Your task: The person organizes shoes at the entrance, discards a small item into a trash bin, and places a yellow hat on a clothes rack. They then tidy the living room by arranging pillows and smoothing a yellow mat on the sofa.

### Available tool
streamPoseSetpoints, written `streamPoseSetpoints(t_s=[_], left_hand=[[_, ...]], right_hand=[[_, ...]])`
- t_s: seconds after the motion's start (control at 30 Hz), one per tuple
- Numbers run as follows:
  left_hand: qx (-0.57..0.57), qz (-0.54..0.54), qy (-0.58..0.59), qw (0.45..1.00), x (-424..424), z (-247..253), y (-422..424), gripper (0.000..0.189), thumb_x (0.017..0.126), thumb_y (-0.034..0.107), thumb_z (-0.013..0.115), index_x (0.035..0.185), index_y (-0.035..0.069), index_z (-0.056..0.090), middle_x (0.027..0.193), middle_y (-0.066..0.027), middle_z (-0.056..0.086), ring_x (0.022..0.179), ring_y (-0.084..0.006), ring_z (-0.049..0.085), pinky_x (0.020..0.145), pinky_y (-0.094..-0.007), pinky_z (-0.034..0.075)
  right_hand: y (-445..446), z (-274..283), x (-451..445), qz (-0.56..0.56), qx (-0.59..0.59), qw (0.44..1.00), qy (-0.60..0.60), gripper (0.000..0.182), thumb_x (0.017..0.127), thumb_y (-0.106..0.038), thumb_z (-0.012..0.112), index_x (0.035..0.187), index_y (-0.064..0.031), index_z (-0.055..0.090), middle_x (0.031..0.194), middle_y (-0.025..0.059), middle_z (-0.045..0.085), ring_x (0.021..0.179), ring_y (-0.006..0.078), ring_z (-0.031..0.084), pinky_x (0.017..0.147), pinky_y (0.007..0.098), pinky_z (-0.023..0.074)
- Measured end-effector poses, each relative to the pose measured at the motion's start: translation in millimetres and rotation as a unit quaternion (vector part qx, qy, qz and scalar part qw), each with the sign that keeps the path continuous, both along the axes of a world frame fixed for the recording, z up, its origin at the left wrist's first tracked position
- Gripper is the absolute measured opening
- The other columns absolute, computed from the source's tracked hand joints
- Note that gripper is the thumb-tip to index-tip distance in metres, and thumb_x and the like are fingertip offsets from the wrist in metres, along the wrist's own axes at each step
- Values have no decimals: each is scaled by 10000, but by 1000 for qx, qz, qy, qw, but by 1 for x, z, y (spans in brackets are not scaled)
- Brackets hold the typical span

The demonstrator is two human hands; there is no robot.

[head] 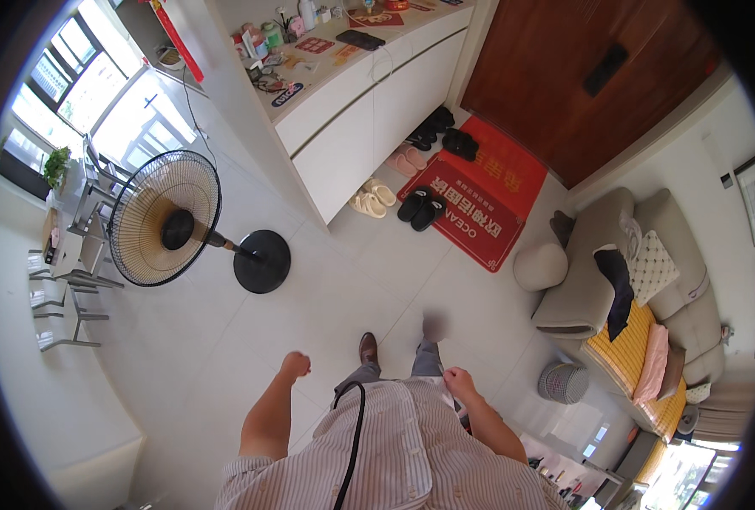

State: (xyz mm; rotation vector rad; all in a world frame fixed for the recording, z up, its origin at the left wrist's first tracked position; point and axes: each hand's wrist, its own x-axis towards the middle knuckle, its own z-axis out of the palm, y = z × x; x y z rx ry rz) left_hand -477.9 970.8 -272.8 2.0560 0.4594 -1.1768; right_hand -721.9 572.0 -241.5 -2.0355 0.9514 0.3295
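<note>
My left hand (296,364) hangs over the floor to the left of my body, its fingers curled in and nothing visible in them. Close to the hem of my striped shirt (384,440), my right hand (459,384) is curled beside a pale pinkish edge of cloth or film; whether it grips this I cannot tell. Below that hand, something dark and reddish is mostly hidden by my forearm. A brown leather shoe (368,349) shows on my left foot, while a blurred patch covers the right one. A black cable or strap (357,440) runs down my shirt front.
A black pedestal fan (164,220) stands front left. Ahead, a white cabinet (352,153) bears a phone (360,39) and small items. Black slippers (422,208) lie on a red doormat (473,223) before a wooden door (581,70). At right are a pouf (541,266), a woven basket (562,382) and a sofa (581,280).
</note>
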Motion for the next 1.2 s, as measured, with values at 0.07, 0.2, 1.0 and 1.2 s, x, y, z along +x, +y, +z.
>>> streamPoseSetpoints(t_s=[0.07,0.2,1.0,1.2], left_hand=[[20,20,46,999,-18,14,-16,183,801,131,498,725,-19,571,623,-129,589,529,-210,589,475,-317,497],[90,-15,56,994,-57,34,-45,195,750,148,545,739,-45,570,671,-166,594,563,-233,603,488,-341,498],[29,-129,117,984,27,38,-197,159,825,122,469,913,5,531,752,-107,569,566,-186,561,501,-308,514],[25,-187,121,975,60,26,-234,165,831,102,461,918,-11,543,767,-118,580,574,-197,579,501,-299,518]], right_hand=[[-35,-34,-20,-20,-9,999,30,259,800,-226,524,804,2,647,730,113,654,619,177,620,605,309,488],[-93,-39,-25,-43,83,984,149,239,809,-201,499,805,0,629,714,115,634,608,204,625,555,328,508],[-187,-37,-48,-163,32,983,84,202,778,-213,513,713,-64,633,687,98,645,611,204,632,549,362,494],[-88,-34,-192,34,56,956,285,147,717,-151,554,745,-68,672,724,99,649,681,258,638,561,393,503]])
